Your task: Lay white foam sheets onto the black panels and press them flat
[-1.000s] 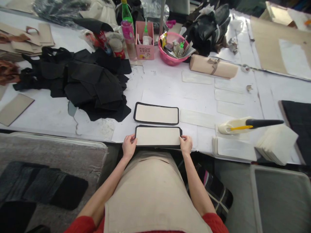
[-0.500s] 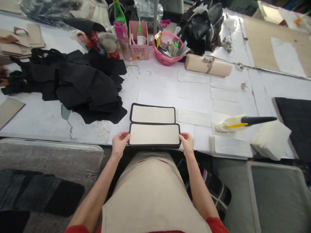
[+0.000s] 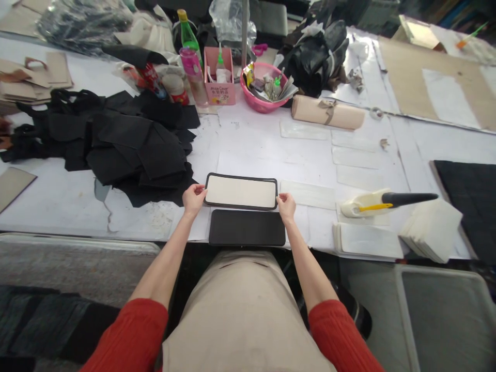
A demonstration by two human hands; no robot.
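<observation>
Pushed away from the near edge of the counter (image 3: pixel 240 150) over the past half second, a cream-faced panel (image 3: pixel 241 191) with a black border now sits farther forward, and a black panel (image 3: pixel 247 228) shows uncovered at that edge. At left, a heap of black pieces (image 3: pixel 135 142) spreads close to the left hand (image 3: pixel 194 199), whose thumb and fingers are clamped on the cream-faced panel's left end. Between the hands, that panel lies just beyond the black panel; whether it rests flat or hangs slightly raised cannot be told. At its opposite end, the right hand (image 3: pixel 285 207) keeps a matching pinch on the edge. Just beside that hand lies a translucent strip (image 3: pixel 310 195), with a stack of pale sheets (image 3: pixel 370 240) and a black handle (image 3: pixel 408 198) farther right. Placing and squaring the cream-faced panel appears to be the step in hand; the next move seems to call for level ends and matched edges before either grip loosens.
</observation>
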